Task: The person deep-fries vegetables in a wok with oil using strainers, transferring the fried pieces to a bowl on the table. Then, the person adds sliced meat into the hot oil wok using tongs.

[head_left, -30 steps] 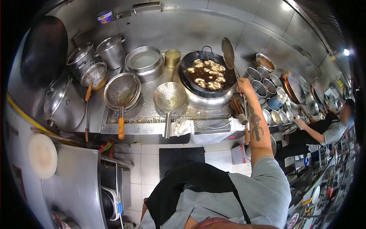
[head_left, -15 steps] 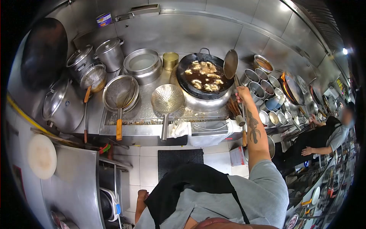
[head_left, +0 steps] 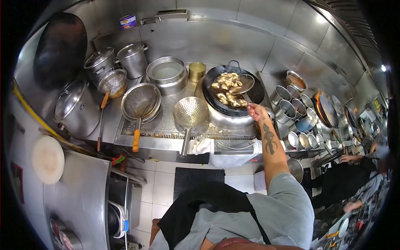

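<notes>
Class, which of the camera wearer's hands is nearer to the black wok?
Right. The right hand is at the near right edge of the black wok, holding a skimmer. The left hand, barely visible, is low beside the apron, much farther away.

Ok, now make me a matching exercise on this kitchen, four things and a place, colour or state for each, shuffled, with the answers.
Things:
1. Right hand
2. Open-looking tin
3. Food pieces
4. Perforated scoop

Place, colour or state:
A. Inside the wok
B. Handle jutting past the front edge of the counter
C. Gripping the handle of the skimmer
D. Gold-coloured

Pairs: 1-C, 2-D, 3-A, 4-B.
</notes>
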Tool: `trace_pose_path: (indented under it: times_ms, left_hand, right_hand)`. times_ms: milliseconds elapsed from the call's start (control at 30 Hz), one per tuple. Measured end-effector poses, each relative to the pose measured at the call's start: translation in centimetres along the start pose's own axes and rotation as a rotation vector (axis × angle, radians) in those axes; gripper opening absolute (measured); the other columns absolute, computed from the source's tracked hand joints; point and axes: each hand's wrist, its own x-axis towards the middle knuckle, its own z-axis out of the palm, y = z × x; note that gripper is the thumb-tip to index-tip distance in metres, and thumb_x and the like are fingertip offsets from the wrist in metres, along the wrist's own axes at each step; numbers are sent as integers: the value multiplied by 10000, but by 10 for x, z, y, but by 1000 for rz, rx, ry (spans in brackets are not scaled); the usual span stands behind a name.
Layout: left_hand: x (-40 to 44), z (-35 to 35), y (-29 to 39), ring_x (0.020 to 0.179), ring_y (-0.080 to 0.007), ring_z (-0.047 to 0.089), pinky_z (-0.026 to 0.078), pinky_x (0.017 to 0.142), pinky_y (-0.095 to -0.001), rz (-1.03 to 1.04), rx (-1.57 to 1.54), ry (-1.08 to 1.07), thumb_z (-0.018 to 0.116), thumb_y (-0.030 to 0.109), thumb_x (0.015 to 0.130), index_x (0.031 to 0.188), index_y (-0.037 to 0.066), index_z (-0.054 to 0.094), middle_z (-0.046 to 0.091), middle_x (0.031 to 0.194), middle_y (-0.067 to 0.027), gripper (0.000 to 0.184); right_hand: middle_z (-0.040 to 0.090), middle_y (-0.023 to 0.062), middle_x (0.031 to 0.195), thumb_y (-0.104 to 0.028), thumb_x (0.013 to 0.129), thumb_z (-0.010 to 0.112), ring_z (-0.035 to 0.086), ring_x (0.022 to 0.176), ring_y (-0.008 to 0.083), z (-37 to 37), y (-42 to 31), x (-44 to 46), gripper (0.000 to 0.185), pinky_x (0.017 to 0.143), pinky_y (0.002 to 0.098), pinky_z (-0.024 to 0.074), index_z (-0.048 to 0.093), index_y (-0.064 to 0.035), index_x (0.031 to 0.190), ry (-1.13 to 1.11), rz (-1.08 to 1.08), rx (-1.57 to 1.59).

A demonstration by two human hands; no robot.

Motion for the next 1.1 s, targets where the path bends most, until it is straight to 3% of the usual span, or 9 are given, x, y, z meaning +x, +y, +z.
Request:
trace_pose_path:
  times_ms: [200,400,433,533,600,667,867,1000,1100]
  left_hand:
    - [1,-3,-2,698,-296,641,495,576,-413,74,190,8,525,249,826,778,57,659,650,782,-159,240]
    - [15,-10,4,707,-300,645,493,583,-417,213,445,17,528,259,830,778,59,665,655,787,-162,248]
    - [17,-11,4,708,-301,646,493,584,-418,241,486,23,528,261,831,778,60,666,655,788,-163,249]
    - [27,-14,5,713,-303,648,492,588,-420,339,616,39,530,266,833,778,61,669,658,791,-164,254]
    - [32,-14,7,716,-304,650,491,590,-421,414,711,71,531,270,834,778,62,671,659,792,-165,256]
    - [35,-14,8,719,-305,651,490,592,-422,497,785,121,532,273,836,778,63,673,660,794,-166,259]
    - [39,-16,14,728,-302,652,495,599,-417,388,727,23,535,272,837,784,61,673,662,800,-165,258]
    - [43,-18,13,733,-300,653,499,603,-414,374,734,8,537,272,838,788,59,674,663,803,-165,258]
    - [44,-18,11,737,-299,654,502,606,-412,376,739,3,539,272,839,791,58,675,664,806,-164,258]
  right_hand:
    - [515,51,631,-129,923,444,408,398,116,29,-16,-1,104,334,266,330,488,-39,894,56,-75,-272]
    - [494,36,590,-177,901,473,424,409,110,79,-31,-37,152,340,282,353,502,-56,813,93,-212,-794]
    - [498,40,571,-191,881,490,436,409,124,75,-32,-35,181,340,294,356,561,-36,820,37,-228,-838]
    - [466,10,556,-146,891,469,404,373,100,76,-26,-63,161,315,272,324,586,-35,896,185,-436,-1244]
    - [463,14,554,-142,885,470,408,363,97,64,-30,-84,233,300,263,307,599,-27,1042,207,-381,-1203]
    - [481,21,567,-141,894,464,404,359,96,49,-37,-103,253,299,264,307,593,-17,1073,231,-464,-1198]
    - [498,22,583,-152,917,451,417,364,98,-12,-61,-122,239,302,259,307,582,-23,1070,383,-439,-1180]
    - [506,4,578,-162,926,442,417,368,97,-36,-50,-134,248,325,253,331,544,-58,1126,405,-233,-906]
    - [503,-6,595,-186,928,454,410,398,80,-48,-37,-137,200,333,242,326,536,-62,1063,354,-138,-727]
